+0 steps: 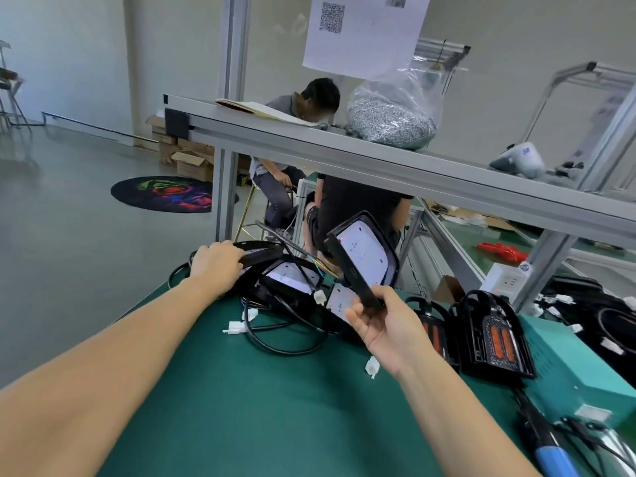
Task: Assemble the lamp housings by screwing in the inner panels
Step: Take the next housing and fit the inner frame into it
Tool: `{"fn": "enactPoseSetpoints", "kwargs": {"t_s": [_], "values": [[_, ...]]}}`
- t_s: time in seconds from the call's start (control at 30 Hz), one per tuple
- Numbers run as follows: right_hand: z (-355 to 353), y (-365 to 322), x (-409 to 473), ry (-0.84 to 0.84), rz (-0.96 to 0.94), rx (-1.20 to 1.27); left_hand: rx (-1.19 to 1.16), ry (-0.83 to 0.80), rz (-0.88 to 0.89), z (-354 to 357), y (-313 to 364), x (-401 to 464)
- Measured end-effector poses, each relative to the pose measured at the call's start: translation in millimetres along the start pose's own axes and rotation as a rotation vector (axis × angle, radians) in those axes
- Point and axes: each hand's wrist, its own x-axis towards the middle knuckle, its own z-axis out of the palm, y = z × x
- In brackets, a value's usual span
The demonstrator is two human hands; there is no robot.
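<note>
My right hand (382, 325) grips the lower edge of a black lamp housing (361, 256) and holds it tilted above the green bench, its white inner panel facing me. My left hand (215, 261) grips the rim of another black housing (261, 253) at the top of a pile at the bench's far edge. Below it lies a third housing with a white panel (292, 275), tangled in black cables (285, 325) with white connectors (234, 328). Two black housings with orange inserts (495, 339) lean at the right.
A teal box (581, 370) stands at the right, with a blue-handled screwdriver (554, 456) in front of it. A clear bag of screws (392, 122) sits on the aluminium shelf (344, 160) overhead. Two people sit beyond the bench. The green mat (241, 407) lies near me.
</note>
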Motion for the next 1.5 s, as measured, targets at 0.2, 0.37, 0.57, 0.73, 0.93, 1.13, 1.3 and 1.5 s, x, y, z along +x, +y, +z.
{"fn": "enactPoseSetpoints", "kwargs": {"t_s": [0.2, 0.37, 0.57, 0.73, 0.93, 1.13, 1.3, 1.5], "values": [[-39.1, 2.0, -23.6, -0.092, 0.108, -0.210, -0.109, 0.049, -0.103, 5.3, 9.0, 1.8], [-68.4, 14.3, -41.1, -0.122, 0.151, -0.368, -0.231, 0.266, -0.099, 3.8, 32.0, -22.1], [-95.8, 16.3, -60.7, -0.108, 0.137, -0.595, -0.315, 0.105, 0.022, 10.1, 38.2, -61.6], [-112.8, 18.2, -76.3, -0.118, 0.177, -0.778, -0.311, -0.199, 0.181, 22.9, 19.8, -99.1], [-130.8, 22.6, -87.9, -0.093, 0.184, -0.875, -0.213, -0.336, 0.129, 26.0, -4.7, -122.2], [-142.8, 21.5, -87.5, -0.096, 0.207, -0.927, -0.467, 0.020, -0.039, 16.0, 9.8, -145.0], [-148.6, 22.4, -87.5, -0.121, 0.200, -0.968, -0.818, 0.046, 0.002, 3.1, 71.7, -174.6], [-154.8, 27.9, -92.7, -0.149, 0.065, -1.017, -1.546, -0.529, -0.353, 8.2, 135.6, -185.8]]}}
